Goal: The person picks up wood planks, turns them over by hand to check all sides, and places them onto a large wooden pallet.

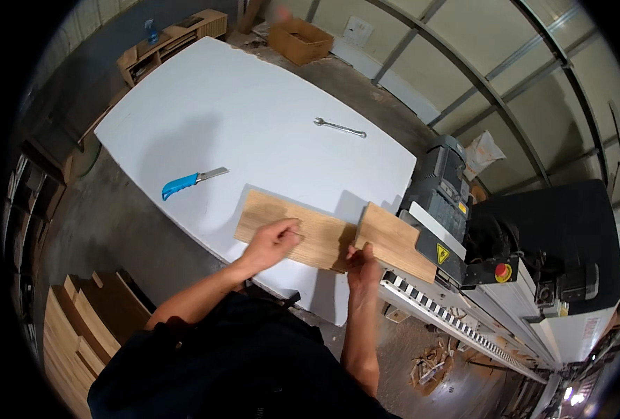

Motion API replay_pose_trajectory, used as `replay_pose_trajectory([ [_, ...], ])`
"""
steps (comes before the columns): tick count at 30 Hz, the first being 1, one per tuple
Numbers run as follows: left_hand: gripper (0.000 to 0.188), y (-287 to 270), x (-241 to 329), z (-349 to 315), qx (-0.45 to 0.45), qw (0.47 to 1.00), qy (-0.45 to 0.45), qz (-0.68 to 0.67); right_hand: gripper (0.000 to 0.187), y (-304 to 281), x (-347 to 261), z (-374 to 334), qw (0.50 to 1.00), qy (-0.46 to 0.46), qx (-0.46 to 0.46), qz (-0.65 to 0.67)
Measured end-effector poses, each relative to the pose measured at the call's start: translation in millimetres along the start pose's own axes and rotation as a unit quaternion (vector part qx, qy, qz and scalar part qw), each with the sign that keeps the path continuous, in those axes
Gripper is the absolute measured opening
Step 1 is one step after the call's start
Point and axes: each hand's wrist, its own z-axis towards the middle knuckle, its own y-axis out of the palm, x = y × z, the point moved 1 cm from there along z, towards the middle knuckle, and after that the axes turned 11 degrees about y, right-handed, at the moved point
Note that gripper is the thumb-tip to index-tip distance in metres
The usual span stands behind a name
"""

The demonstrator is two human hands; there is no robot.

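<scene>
My left hand (274,243) is over a flat wooden board (317,229) on the white table. Its fingers are curled together in a pinch; whatever they may hold is too small to make out. A second wooden board (392,241) lies to the right, its far end at the edge-working machine (441,199). My right hand (362,260) grips the near left corner of this second board, thumb on top. The two boards come close together beside my right fingers. A blue-handled knife (184,183) lies on the table to the left, and a metal wrench (339,128) farther back.
The white table (254,105) spans the middle. Along the machine's front runs a toothed track (449,314), with a red stop button (503,272) above. Stacked wood panels (72,335) stand at lower left. A cardboard box (299,42) sits behind the table, and scraps (432,366) litter the floor.
</scene>
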Motion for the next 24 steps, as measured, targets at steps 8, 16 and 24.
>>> replay_pose_trajectory([
  [8, 0.046, 27, -28, 10, -0.012, 0.932, -0.178, -0.315, 0.023, 46, 82, -69, 0.992, 0.105, -0.021, -0.061],
  [16, 0.040, -64, -31, 4, 0.024, 0.959, -0.207, -0.190, 0.010, -43, 10, -48, 0.992, -0.051, 0.072, -0.091],
  [24, 0.048, -78, -49, 3, 0.064, 0.904, 0.026, 0.422, 0.032, -37, 6, -22, 0.867, -0.258, 0.083, -0.419],
])
